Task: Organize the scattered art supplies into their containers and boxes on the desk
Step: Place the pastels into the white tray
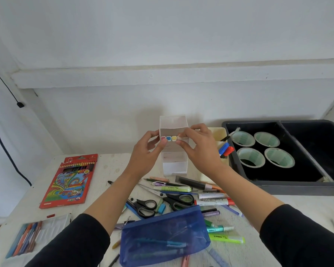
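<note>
Four small coloured pieces (168,138), pink, blue, yellow and cream, are lined up along the front edge of the upper tier of a white stepped organizer (175,162). The organizer appears to stand toward the back of the bench (108,164), just beside a cream pen holder (219,133). The step in hand is judged to be the seating of these pieces in their row. The organizer's left front corner is gripped by the left hand (150,149) to steady it, and the cream piece (179,137) at the right end is pinched between thumb and fingertip of the right hand (197,147). What the pieces are cannot be told at this size. A light, straight press is judged to be called for next, so that the neighbouring pieces are not tipped, and then attention to the loose pens and scissors (145,207) nearer the front. The organizer looks thin-walled, pale and open-topped, and nothing can be made out in its lower tiers.
</note>
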